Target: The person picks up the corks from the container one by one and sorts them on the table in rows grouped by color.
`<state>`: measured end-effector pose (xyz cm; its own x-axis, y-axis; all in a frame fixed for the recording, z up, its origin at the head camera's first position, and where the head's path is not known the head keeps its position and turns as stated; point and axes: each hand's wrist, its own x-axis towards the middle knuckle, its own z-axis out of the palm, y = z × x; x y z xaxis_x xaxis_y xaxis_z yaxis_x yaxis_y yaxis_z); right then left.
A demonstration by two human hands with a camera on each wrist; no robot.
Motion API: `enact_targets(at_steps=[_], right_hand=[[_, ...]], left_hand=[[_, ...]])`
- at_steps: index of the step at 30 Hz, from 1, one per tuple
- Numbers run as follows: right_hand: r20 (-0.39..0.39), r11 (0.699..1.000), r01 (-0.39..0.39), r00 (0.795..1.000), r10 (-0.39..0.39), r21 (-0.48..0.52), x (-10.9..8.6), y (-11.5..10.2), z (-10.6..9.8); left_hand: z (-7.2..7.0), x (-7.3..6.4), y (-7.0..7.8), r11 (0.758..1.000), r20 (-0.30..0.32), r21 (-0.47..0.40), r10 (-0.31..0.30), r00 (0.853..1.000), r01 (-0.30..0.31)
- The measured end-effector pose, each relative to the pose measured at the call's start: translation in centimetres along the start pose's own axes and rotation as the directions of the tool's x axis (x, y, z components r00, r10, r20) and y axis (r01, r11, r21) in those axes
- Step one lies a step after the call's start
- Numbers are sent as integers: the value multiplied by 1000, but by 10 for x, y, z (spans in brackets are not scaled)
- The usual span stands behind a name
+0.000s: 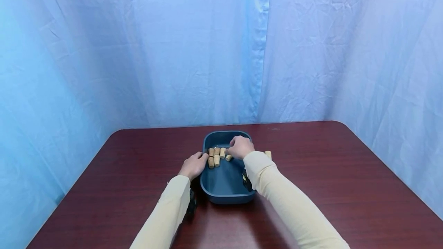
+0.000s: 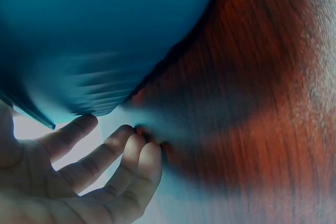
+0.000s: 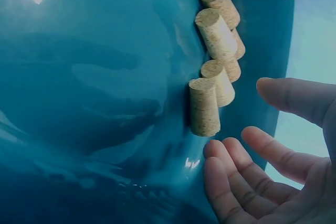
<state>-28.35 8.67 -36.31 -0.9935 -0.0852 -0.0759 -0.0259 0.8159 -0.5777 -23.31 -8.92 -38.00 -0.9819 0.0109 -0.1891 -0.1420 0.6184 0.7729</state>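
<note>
Sleeves [image 1: 288, 199] of pale cream cloth come in nearest of all, a black device [image 1: 190, 202] showing beside each cuff. Under them spreads a reddish-brown table [image 1: 221, 229], glossy and streaked with grain. On it sits a dark blue tray [image 1: 227, 196], round-cornered, its long sides running away from the viewer.

The left hand [image 1: 194, 165] grips the tray's left wall, thumb over the rim, index finger against the outside, the other fingers lightly bent below. Six corks [image 1: 217, 160] are grouped inside the tray, most of them toward that same wall; whether they stand or lie, I cannot tell. One outlying cork [image 1: 268, 154] is outside the tray on the right, partly hidden by the right sleeve.

Slightly farther back, the right hand [image 1: 241, 147] is over the tray, fingers loosely bent and holding nothing, the tips just beside the end cork [image 3: 204, 107] of the group; I cannot tell whether they touch it. Behind the table hang creased, pale blue curtains [image 1: 194, 49].
</note>
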Motion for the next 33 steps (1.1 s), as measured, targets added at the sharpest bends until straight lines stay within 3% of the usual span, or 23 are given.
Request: enact_targets(at_steps=[7,17,33], right_hand=[[26,996,-8,1000,11,-89,0,1,4],[80,992,-14,997,24,-122,5,6,15],[39,980,18,999,-11,-198,9,9,27]], left_hand=[[1,0,-1,1000,1,-4,-2,1000,2],[4,3,-5,1000,-15,-9,-10,1000,9],[4,2,-3,1000,-16,-1,-8,1000,8]])
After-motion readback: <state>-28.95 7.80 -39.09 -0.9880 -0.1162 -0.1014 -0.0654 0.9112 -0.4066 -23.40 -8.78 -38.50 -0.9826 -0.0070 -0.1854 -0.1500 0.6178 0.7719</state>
